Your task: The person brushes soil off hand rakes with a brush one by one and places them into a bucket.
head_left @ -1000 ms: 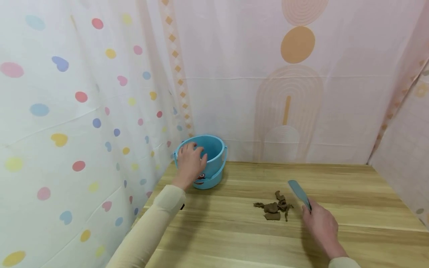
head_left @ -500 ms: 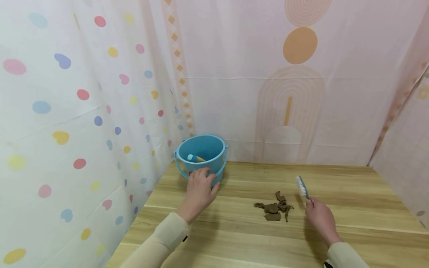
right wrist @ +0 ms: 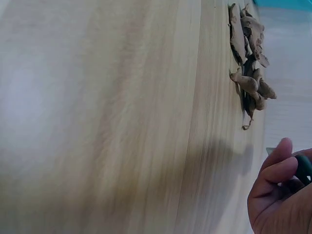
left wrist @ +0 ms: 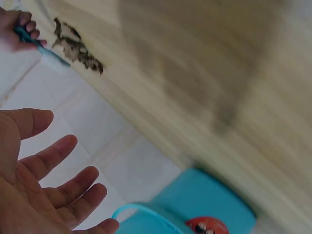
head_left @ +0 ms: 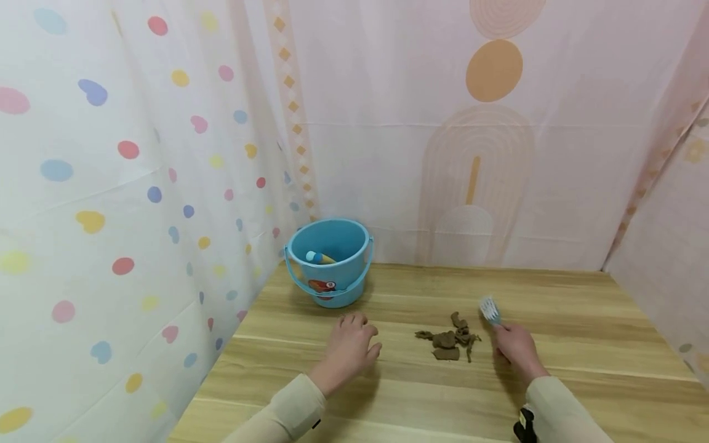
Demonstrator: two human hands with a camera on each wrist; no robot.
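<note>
My right hand (head_left: 517,349) grips a brush (head_left: 490,310) by its blue-green handle, its white bristles showing, just right of a small pile of brown, crumpled scraps (head_left: 445,339). In the left wrist view the brush (left wrist: 48,54) points toward the same scraps (left wrist: 74,48). Only the end of the handle (right wrist: 303,169) shows in the right wrist view. My left hand (head_left: 348,352) hovers over the table left of the pile, holding nothing, fingers spread and slightly bent. Behind it stands a blue bucket (head_left: 339,272) with its handle hanging down in front.
Inside the bucket leans a yellow stick-like thing with a blue and pale end (head_left: 320,257). The wooden table (head_left: 421,394) meets a pale patterned curtain (head_left: 376,184) at the back, and a dotted curtain (head_left: 138,295) hangs along the left.
My left hand has drawn back from the bucket toward me and right, uncovering the yellow stick-like thing. My right hand has turned the brush from its smooth back to its bristles.
</note>
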